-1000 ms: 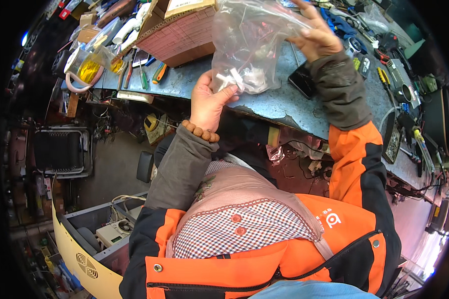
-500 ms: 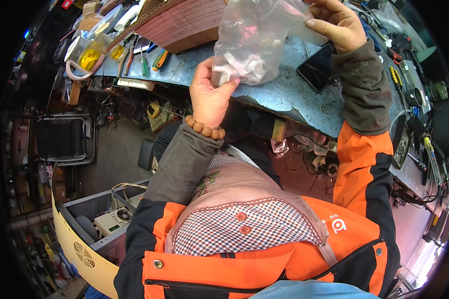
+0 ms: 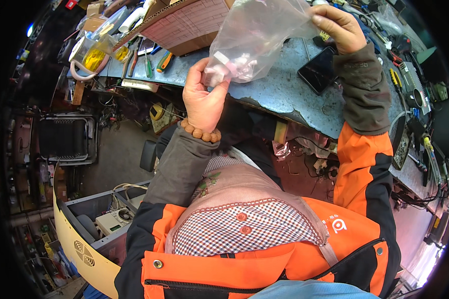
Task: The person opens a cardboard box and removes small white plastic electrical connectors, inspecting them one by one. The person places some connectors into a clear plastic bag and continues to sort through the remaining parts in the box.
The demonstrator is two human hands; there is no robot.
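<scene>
A translucent plastic bag [image 3: 259,30] hangs over the worktable, with small white pieces [image 3: 224,65] gathered in its bottom corner. My left hand [image 3: 203,99], with a wooden bead bracelet at the wrist, pinches that lower corner around the pieces. My right hand [image 3: 340,31] grips the bag's upper right edge between thumb and fingers, stretching it sideways. Just below that hand a black phone [image 3: 316,70] lies on the table. An open cardboard box [image 3: 179,27] sits behind the bag, and an orange-handled screwdriver [image 3: 164,62] lies left of it.
The worn blue-grey table [image 3: 289,104] is cluttered with tools at both ends. Yellow items in bags [image 3: 94,60] lie at the left. Below are a folded black chair [image 3: 65,137], a beige computer case [image 3: 67,229] at lower left, and tangled cables under the table.
My right hand has moved rightward, drawing the bag's upper edge with it and uncovering more of the phone. My left hand has shifted slightly up and left, still on the bag.
</scene>
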